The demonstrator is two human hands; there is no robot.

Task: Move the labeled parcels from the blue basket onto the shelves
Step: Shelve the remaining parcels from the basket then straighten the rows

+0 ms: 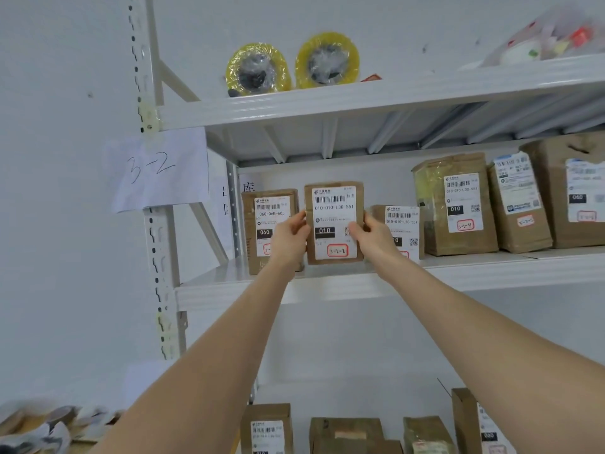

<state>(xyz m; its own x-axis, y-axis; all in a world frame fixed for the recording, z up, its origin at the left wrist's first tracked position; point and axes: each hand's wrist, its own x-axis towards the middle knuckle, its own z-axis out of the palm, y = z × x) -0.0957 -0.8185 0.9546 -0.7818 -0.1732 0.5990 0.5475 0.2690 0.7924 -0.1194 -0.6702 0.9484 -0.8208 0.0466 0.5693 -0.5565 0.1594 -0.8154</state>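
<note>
A small brown parcel (334,221) with a white label marked 010 and a red-boxed 3-2-2 stands upright on the middle shelf (327,288). My left hand (291,235) grips its left edge and my right hand (373,232) grips its right edge. The parcel sits between a brown parcel labeled 060 (262,221) on the left and a lower parcel (401,224) on the right. The blue basket is out of view.
A paper sign reading 3-2 (157,168) hangs on the shelf post. More labeled parcels (458,204) line the middle shelf to the right. Two yellow tape rolls (294,65) sit on the top shelf. Several parcels (343,434) stand on the lower shelf.
</note>
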